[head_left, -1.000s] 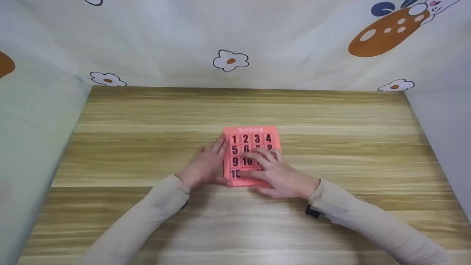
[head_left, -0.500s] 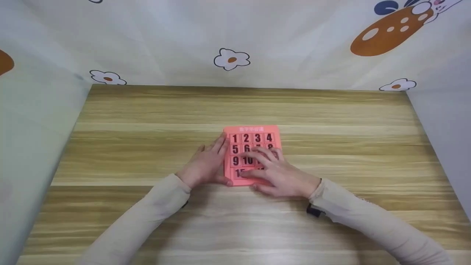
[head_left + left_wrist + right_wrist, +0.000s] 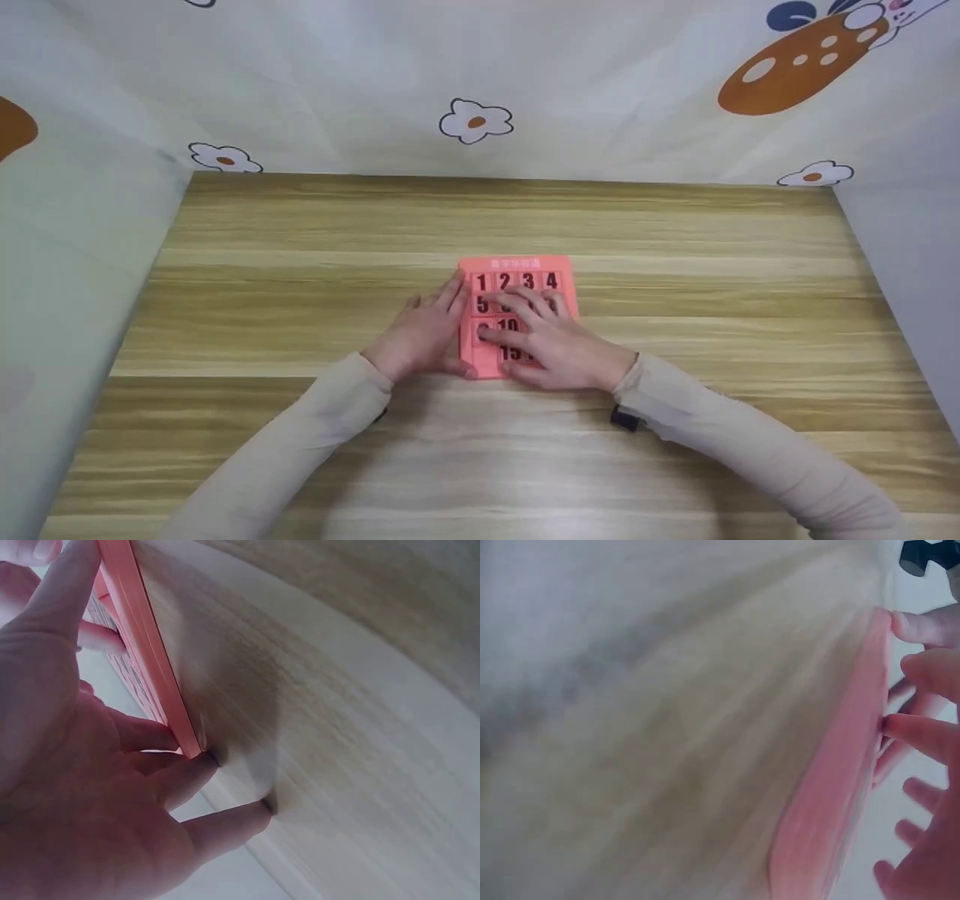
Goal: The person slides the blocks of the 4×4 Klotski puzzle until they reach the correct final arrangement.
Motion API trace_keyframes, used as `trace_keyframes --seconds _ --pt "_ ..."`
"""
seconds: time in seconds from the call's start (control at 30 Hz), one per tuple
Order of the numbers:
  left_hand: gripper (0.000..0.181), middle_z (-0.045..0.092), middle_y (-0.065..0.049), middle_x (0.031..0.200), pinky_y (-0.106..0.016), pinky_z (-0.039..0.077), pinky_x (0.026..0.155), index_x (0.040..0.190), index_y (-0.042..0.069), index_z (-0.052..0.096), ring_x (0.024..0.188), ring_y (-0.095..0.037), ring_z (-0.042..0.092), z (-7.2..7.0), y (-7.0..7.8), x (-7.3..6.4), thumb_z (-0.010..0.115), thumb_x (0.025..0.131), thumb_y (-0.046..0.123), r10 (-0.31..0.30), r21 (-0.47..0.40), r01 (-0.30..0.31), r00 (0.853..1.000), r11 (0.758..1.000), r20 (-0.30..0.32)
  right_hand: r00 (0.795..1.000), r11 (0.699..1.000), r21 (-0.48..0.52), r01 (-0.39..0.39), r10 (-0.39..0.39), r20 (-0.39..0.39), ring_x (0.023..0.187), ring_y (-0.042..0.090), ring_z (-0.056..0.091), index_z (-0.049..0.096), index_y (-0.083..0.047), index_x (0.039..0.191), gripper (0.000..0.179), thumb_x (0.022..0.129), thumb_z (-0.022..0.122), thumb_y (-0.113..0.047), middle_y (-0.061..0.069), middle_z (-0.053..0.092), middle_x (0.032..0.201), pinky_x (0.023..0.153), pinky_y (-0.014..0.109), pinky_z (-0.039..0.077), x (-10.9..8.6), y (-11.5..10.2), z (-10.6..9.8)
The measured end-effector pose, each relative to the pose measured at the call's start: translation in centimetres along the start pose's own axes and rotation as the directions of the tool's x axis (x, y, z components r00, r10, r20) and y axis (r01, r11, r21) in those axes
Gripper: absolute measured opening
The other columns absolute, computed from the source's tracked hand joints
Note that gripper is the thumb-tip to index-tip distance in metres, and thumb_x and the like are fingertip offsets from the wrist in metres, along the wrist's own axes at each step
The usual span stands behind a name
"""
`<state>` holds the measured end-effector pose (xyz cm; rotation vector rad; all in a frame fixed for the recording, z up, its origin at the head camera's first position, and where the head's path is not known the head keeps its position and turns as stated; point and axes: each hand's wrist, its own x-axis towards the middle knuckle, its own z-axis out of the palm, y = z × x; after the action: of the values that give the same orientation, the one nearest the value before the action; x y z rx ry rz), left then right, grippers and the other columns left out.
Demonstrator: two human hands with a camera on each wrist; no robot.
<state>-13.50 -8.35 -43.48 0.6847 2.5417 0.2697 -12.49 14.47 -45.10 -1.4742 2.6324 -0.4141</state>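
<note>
A pink number sliding puzzle (image 3: pixel 515 263) lies flat on the table in the head view. My left hand (image 3: pixel 420 334) rests along its left side, fingers fairly straight, thumb at the near-left corner; the left wrist view shows fingertips against the puzzle's side wall (image 3: pixel 150 637). Over the right part lies my right hand (image 3: pixel 566 349), its index fingertip touching the 9 tile (image 3: pixel 477 341) and mostly covering the number. That tile sits slightly lower than the 10 tile (image 3: pixel 508 327). An open slot (image 3: pixel 485 361) shows at bottom left, beside the 15 tile (image 3: pixel 511 354). Several right-side tiles are hidden.
The wood-grain table (image 3: pixel 315 240) extends on all sides of the puzzle. A patterned cloth (image 3: pixel 585 90) with flowers stands upright behind it, and pale walls flank both sides. A dark strap piece (image 3: pixel 624 418) shows at the right cuff.
The 15 tile has slid right from the bottom-left corner to beneath the 10, leaving the corner slot vacant. My right index finger has moved up from the 15 to the 9. My left hand stays put.
</note>
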Motion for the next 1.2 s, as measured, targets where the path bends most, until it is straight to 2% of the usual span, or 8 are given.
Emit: trace_keyframes --seconds 0.07,0.17,0.33,0.43,0.6,0.7,0.87,1.2 --pt "0.125 -0.006 -0.020 0.159 -0.061 0.018 0.111 0.153 -0.003 0.004 0.144 -0.036 0.011 0.0 0.0 0.1 0.077 0.071 0.057 -0.002 -0.001 0.002 1.000 1.000 0.005 0.999 0.999 0.025 0.029 -0.029 0.015 0.141 0.039 0.018 0.058 -0.020 0.136 0.047 0.095 0.056 -0.043 0.013 0.024 0.156 0.108 0.064 0.017 -0.3 -0.1 0.0" --pt "0.126 -0.007 -0.019 0.159 -0.061 0.018 0.111 0.153 -0.003 0.004 0.144 -0.037 0.012 0.0 0.0 0.2 0.078 0.070 0.057 -0.005 -0.005 0.005 1.000 1.000 0.010 0.999 0.998 0.050 0.044 -0.043 -0.020 0.140 0.040 0.020 0.063 -0.020 0.130 0.042 0.094 0.058 -0.040 0.013 0.027 0.154 0.108 0.065 0.016 -0.9 0.0 -0.2" --pt "0.125 -0.007 -0.019 0.158 -0.061 0.018 0.111 0.152 -0.004 0.004 0.144 -0.036 0.009 -0.2 0.1 0.0 0.077 0.071 0.056 -0.003 -0.004 0.003 1.000 1.000 0.009 0.984 0.997 0.045 -0.068 0.075 -0.159 0.136 0.038 0.027 0.069 -0.012 0.114 0.031 0.090 0.064 -0.031 0.017 0.037 0.146 0.106 0.061 0.022 -1.3 0.4 -0.3" --pt "0.125 -0.007 -0.019 0.158 -0.060 0.018 0.111 0.152 -0.003 0.003 0.144 -0.035 0.008 -0.2 0.1 -0.1 0.077 0.071 0.057 -0.003 -0.002 0.003 1.000 1.000 0.015 0.987 0.996 0.025 -0.085 0.088 -0.132 0.136 0.039 0.025 0.067 -0.012 0.120 0.037 0.090 0.062 -0.034 0.018 0.034 0.148 0.106 0.062 0.022 -1.2 0.4 -0.2" --pt "0.126 -0.007 -0.019 0.158 -0.060 0.018 0.111 0.152 -0.003 0.003 0.144 -0.035 0.008 -0.2 0.1 0.0 0.076 0.070 0.058 -0.005 0.009 0.005 1.000 1.000 0.014 0.999 0.999 -0.013 -0.033 0.032 -0.026 0.140 0.041 0.018 0.051 -0.020 0.142 0.054 0.095 0.054 -0.045 0.016 0.023 0.155 0.107 0.065 0.018 -1.1 0.3 0.1" --pt "0.127 -0.007 -0.018 0.158 -0.060 0.018 0.111 0.153 -0.002 0.002 0.144 -0.035 0.008 -0.1 0.1 0.0 0.076 0.070 0.059 -0.009 0.011 0.009 1.000 1.000 0.016 0.997 0.999 0.003 -0.052 0.052 -0.065 0.140 0.040 0.019 0.055 -0.018 0.138 0.049 0.095 0.056 -0.041 0.016 0.025 0.154 0.107 0.064 0.020 -1.3 0.5 0.0" --pt "0.127 -0.008 -0.018 0.158 -0.060 0.018 0.111 0.153 -0.002 0.002 0.145 -0.035 0.008 -0.1 0.2 0.1 0.078 0.069 0.057 -0.015 0.003 0.015 1.000 1.000 0.017 0.978 0.991 0.034 -0.127 0.131 -0.162 0.138 0.036 0.023 0.065 -0.011 0.123 0.039 0.091 0.063 -0.033 0.018 0.032 0.150 0.104 0.062 0.023 -2.4 1.2 -0.4" --pt "0.127 -0.007 -0.018 0.159 -0.060 0.017 0.111 0.153 -0.003 0.003 0.144 -0.035 0.008 0.0 0.1 0.1 0.078 0.069 0.057 -0.010 -0.005 0.011 1.000 1.000 0.009 0.968 0.990 0.018 -0.143 0.143 -0.208 0.135 0.037 0.028 0.069 -0.010 0.113 0.031 0.088 0.067 -0.028 0.017 0.038 0.146 0.102 0.063 0.023 -4.3 2.1 -0.6"
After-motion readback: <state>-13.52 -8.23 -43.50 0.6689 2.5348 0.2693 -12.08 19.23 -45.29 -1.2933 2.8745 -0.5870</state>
